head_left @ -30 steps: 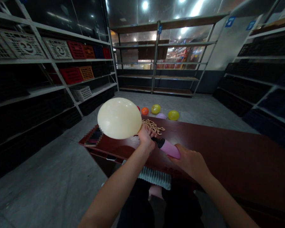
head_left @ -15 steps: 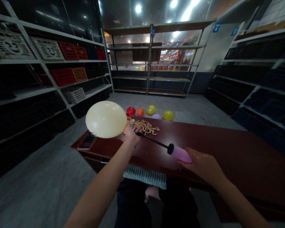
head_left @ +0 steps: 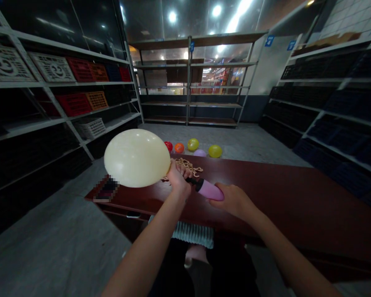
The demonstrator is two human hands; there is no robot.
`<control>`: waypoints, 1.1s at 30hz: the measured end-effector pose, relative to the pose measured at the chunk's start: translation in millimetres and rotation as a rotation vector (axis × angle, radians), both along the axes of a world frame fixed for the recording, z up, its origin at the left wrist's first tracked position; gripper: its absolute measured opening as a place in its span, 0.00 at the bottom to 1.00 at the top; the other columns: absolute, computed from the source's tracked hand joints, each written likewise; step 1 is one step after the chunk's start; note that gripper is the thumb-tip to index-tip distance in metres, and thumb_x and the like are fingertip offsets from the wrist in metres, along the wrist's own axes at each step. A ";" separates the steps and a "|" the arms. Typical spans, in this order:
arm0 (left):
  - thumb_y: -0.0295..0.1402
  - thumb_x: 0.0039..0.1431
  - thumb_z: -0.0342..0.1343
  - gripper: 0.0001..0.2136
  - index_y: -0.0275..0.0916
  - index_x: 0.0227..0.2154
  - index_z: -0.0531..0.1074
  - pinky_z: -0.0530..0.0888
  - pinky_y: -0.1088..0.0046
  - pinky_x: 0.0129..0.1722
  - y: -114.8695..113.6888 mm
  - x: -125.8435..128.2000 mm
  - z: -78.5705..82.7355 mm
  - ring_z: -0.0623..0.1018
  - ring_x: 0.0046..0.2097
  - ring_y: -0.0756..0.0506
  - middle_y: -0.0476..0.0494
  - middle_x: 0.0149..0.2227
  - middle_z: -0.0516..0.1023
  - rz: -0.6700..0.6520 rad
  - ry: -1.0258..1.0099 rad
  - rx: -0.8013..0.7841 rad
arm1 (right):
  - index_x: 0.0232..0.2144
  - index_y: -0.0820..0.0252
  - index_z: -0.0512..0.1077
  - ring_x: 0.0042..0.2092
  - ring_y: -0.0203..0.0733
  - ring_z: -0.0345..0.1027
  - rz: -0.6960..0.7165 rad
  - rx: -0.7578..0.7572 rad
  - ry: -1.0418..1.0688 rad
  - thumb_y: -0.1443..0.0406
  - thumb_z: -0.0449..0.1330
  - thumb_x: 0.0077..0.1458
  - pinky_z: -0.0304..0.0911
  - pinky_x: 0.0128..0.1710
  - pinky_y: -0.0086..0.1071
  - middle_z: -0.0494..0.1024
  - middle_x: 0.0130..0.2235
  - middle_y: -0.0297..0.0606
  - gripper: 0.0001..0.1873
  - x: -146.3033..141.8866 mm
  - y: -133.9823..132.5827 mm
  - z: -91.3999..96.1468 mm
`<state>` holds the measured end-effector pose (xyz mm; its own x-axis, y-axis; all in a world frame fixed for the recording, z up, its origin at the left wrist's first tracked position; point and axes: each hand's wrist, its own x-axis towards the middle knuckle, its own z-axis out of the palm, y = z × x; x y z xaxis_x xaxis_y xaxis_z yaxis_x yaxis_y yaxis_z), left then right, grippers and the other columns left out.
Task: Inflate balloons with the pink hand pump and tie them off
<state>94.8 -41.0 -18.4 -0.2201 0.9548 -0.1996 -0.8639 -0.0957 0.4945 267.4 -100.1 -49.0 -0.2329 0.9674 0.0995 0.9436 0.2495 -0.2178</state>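
Note:
A large cream-coloured balloon [head_left: 136,158] spreads out to the left above the table. My left hand [head_left: 179,178] is closed round its neck, where the black front end of a hand pump meets it; the fingers hide the joint. The pump's pink barrel [head_left: 210,190] lies in the grip of my right hand [head_left: 233,200], close beside my left. Behind my left hand a heap of tan, loop-like strips [head_left: 188,166], perhaps uninflated balloons, rests on the table.
The dark red table [head_left: 266,189] stretches to the right. A blurred dark object [head_left: 106,189] lies at its left corner. Past the far edge sit yellow [head_left: 215,151], orange [head_left: 179,147], red and lilac balloons. Shelves with crates [head_left: 76,104] line the sides.
My right hand has pushed the pink barrel leftward towards my left hand, so the black rod hardly shows. The cream balloon looks bigger. The whole view has shifted slightly.

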 end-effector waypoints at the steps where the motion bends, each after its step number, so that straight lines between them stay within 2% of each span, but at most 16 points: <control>1: 0.37 0.66 0.48 0.21 0.40 0.20 0.48 0.51 0.76 0.15 -2.1 4.1 0.7 0.50 0.14 0.55 0.57 0.14 0.47 -0.007 0.002 -0.001 | 0.38 0.57 0.73 0.33 0.46 0.73 -0.001 -0.007 0.015 0.46 0.56 0.51 0.50 0.28 0.33 0.81 0.34 0.42 0.23 -4.3 1.6 1.9; 6: 0.39 0.65 0.50 0.22 0.40 0.20 0.47 0.51 0.76 0.15 -0.3 8.7 -0.5 0.50 0.14 0.55 0.58 0.15 0.47 -0.016 0.006 -0.010 | 0.38 0.57 0.72 0.33 0.47 0.74 -0.028 0.013 -0.008 0.44 0.56 0.52 0.51 0.28 0.32 0.81 0.33 0.42 0.24 -11.2 1.5 3.2; 12: 0.32 0.66 0.45 0.19 0.40 0.20 0.47 0.52 0.75 0.15 13.9 -1.0 -15.5 0.50 0.13 0.55 0.57 0.14 0.46 -0.009 0.001 -0.099 | 0.43 0.57 0.70 0.36 0.49 0.76 -0.045 0.114 -0.190 0.46 0.52 0.58 0.55 0.29 0.33 0.81 0.39 0.44 0.24 -6.8 -4.8 -11.5; 18: 0.32 0.64 0.48 0.19 0.40 0.20 0.46 0.51 0.76 0.16 29.9 -26.7 -25.2 0.49 0.13 0.55 0.58 0.14 0.45 0.025 -0.030 -0.143 | 0.42 0.59 0.70 0.37 0.49 0.76 -0.018 0.207 -0.278 0.48 0.54 0.59 0.58 0.32 0.34 0.80 0.39 0.44 0.21 21.5 -9.3 -25.5; 24: 0.31 0.65 0.44 0.18 0.40 0.21 0.45 0.53 0.76 0.16 29.7 -53.0 -17.9 0.50 0.13 0.55 0.58 0.14 0.45 0.019 -0.071 -0.147 | 0.41 0.60 0.70 0.37 0.48 0.75 0.003 0.285 -0.283 0.48 0.53 0.59 0.58 0.34 0.34 0.80 0.37 0.45 0.22 50.8 -15.0 -32.8; 26: 0.31 0.66 0.43 0.18 0.40 0.20 0.45 0.53 0.76 0.16 25.8 -54.8 -13.2 0.50 0.13 0.55 0.58 0.14 0.46 0.016 -0.073 -0.135 | 0.42 0.59 0.70 0.37 0.48 0.75 -0.007 0.263 -0.262 0.48 0.53 0.59 0.58 0.34 0.35 0.80 0.38 0.45 0.22 51.6 -15.8 -31.6; 33: 0.34 0.67 0.46 0.20 0.39 0.20 0.46 0.53 0.77 0.17 11.7 -42.5 -2.5 0.51 0.14 0.56 0.58 0.14 0.47 0.055 -0.026 -0.054 | 0.40 0.56 0.72 0.37 0.49 0.76 -0.036 0.037 -0.118 0.46 0.57 0.53 0.58 0.33 0.35 0.82 0.38 0.42 0.22 38.8 -15.2 -15.9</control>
<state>52.3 -29.3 -20.9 -0.2664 0.9289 -0.2572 -0.8707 -0.1175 0.4775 306.2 -115.3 -64.8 -0.2099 0.9715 0.1097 0.9706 0.2206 -0.0961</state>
